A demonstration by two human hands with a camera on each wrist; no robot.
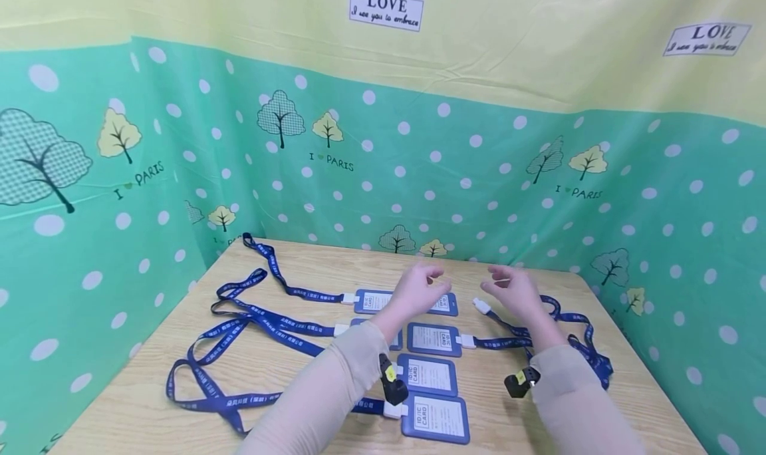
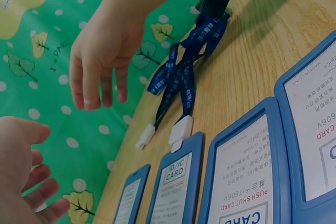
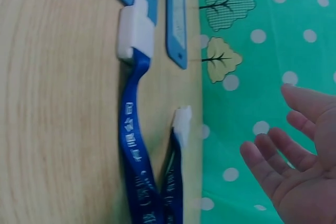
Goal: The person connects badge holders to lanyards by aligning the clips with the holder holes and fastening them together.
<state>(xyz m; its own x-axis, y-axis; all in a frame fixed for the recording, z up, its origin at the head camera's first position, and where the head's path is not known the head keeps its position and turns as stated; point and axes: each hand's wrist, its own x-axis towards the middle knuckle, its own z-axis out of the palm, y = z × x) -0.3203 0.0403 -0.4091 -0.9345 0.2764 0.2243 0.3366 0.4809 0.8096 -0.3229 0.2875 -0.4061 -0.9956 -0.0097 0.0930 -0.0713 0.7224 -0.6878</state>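
My left hand (image 1: 419, 289) hovers over the back row of blue card holders, fingers relaxed, holding nothing. Level with it, my right hand (image 1: 511, 292) is held above the table, also with nothing in its loosely bent fingers. Just below the right hand lies a loose white clip (image 1: 481, 306) on a dark blue lanyard. The rear card holder (image 3: 178, 17) shows a bare slot at its end, with the clip (image 3: 181, 121) apart from it. Nearer, another card holder (image 1: 433, 340) is joined by a white clip (image 1: 468, 341) to a lanyard running right.
Two more card holders (image 1: 427, 375) (image 1: 439, 418) lie nearer the front. Several blue lanyards (image 1: 263, 318) spread across the left of the wooden table (image 1: 503, 415); others bunch at the right (image 1: 589, 348). A green and yellow curtain (image 1: 419, 149) surrounds the table.
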